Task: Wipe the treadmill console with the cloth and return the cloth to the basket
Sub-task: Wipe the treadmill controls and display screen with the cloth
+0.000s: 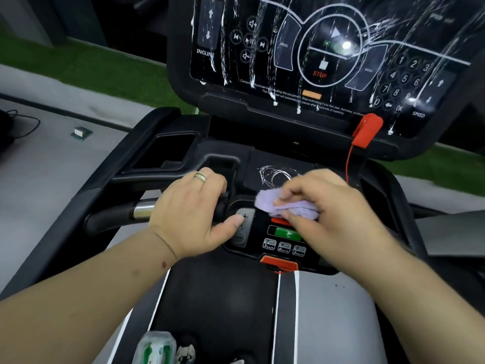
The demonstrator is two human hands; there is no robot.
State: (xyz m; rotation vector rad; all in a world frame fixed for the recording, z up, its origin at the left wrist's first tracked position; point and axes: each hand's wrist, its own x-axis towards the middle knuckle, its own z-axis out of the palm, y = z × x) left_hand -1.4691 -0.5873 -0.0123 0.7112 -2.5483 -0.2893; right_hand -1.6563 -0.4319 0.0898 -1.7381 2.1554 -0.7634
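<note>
The black treadmill console (325,56) fills the upper view, streaked with white foam that runs down its panel. Below it lies a lower control panel (280,240) with green and red buttons and speed keys. My right hand (333,214) is shut on a bunched lilac cloth (270,203) and presses it onto the top of that lower panel. White smear marks (275,176) show just beyond the cloth. My left hand (191,214), with a ring on it, grips the black handlebar (112,218), thumb resting near the plus key. No basket is in view.
A red safety clip (366,130) with a red cord hangs at the console's lower right. An empty cup holder (168,151) sits at left. A clear spray bottle (154,348) stands at the bottom edge. The treadmill belt (217,311) runs below. Green turf lies behind.
</note>
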